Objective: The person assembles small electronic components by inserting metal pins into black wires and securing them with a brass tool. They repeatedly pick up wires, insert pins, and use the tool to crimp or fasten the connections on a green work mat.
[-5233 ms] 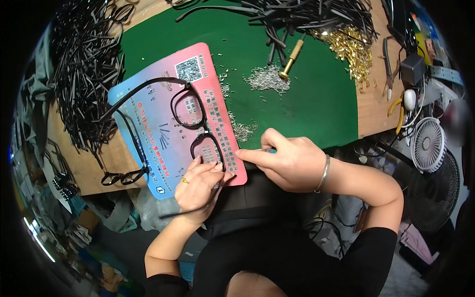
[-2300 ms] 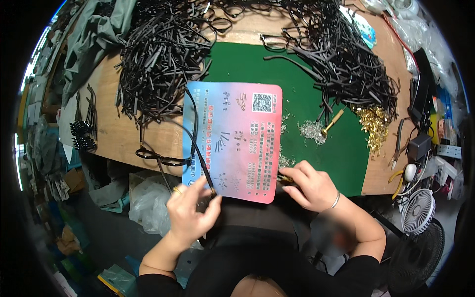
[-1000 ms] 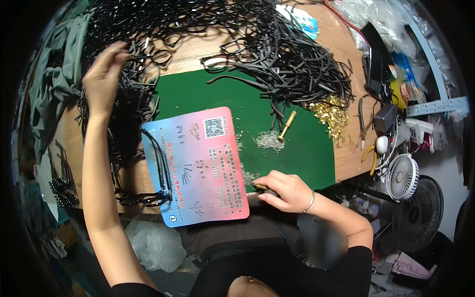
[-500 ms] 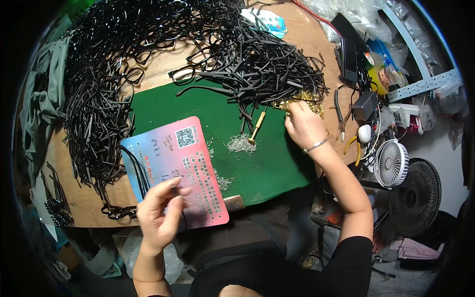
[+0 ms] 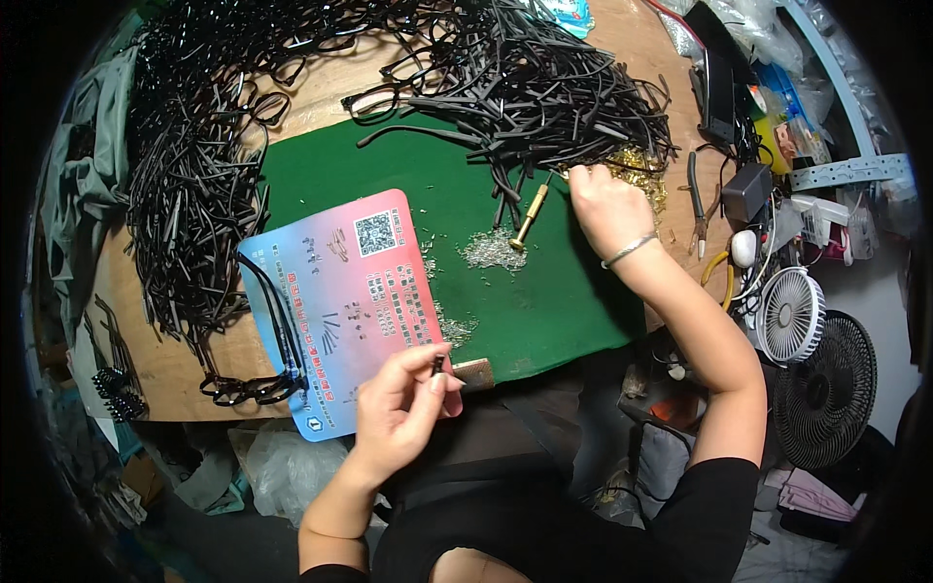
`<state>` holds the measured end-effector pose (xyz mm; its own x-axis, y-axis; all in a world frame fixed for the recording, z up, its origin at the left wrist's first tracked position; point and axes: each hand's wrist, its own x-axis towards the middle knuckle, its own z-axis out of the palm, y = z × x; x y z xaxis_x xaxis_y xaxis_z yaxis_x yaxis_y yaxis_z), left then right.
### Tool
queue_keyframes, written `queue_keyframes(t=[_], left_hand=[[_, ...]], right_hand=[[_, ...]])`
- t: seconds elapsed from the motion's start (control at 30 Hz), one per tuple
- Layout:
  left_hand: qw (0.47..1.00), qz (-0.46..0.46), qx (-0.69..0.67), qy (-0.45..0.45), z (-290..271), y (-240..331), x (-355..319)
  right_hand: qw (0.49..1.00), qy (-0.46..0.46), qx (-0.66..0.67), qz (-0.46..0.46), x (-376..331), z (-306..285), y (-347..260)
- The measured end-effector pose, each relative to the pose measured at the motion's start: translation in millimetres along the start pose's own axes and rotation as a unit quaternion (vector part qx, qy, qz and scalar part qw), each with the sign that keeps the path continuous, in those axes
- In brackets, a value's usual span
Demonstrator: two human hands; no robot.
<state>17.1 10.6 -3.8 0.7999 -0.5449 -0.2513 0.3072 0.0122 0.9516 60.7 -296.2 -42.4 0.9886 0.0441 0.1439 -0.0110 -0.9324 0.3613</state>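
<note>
My left hand (image 5: 394, 413) pinches a small black plastic temple piece (image 5: 437, 366) at six o'clock of the green felt mat (image 5: 544, 291). My right hand (image 5: 603, 199), fingers curled, picks at the gold hinge pile (image 5: 637, 167) at two o'clock; I should take one only.

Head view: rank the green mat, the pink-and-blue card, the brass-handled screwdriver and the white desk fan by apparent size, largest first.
1. green mat
2. pink-and-blue card
3. white desk fan
4. brass-handled screwdriver, though it is long and thin, and fisheye bending near the rim makes the fan's look unsure.
</note>
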Motion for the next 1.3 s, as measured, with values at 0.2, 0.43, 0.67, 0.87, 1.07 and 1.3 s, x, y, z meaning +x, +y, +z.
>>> queue_keyframes(t=[0.2,0.43,0.67,0.87,1.07,1.3], left_hand=[[0.996,-0.071,-0.055,-0.006,-1.3,-15.1,-5.7],[0.996,-0.078,0.014,-0.044,6.4,-13.7,-0.6],[0.997,-0.071,0.013,-0.008,-0.5,-24.7,-13.6],[0.996,-0.079,0.025,-0.029,3.5,-19.4,-10.0],[0.995,-0.092,0.034,-0.024,3.1,-23.0,-8.6],[0.989,-0.132,-0.025,-0.059,7.0,-18.7,-5.6]], right_hand=[[0.951,-0.019,0.295,0.087,-20.1,-37.8,18.4],[0.919,-0.07,0.384,-0.061,-60.3,-53.1,-57.6],[0.855,-0.113,0.504,0.049,-63.3,-45.2,-51.3],[0.863,-0.149,0.477,0.081,-71.4,-57.5,-58.2],[0.879,-0.074,0.453,0.126,-89.2,-51.9,-70.3],[0.851,-0.113,0.499,0.118,-81.5,-57.0,-61.1]])
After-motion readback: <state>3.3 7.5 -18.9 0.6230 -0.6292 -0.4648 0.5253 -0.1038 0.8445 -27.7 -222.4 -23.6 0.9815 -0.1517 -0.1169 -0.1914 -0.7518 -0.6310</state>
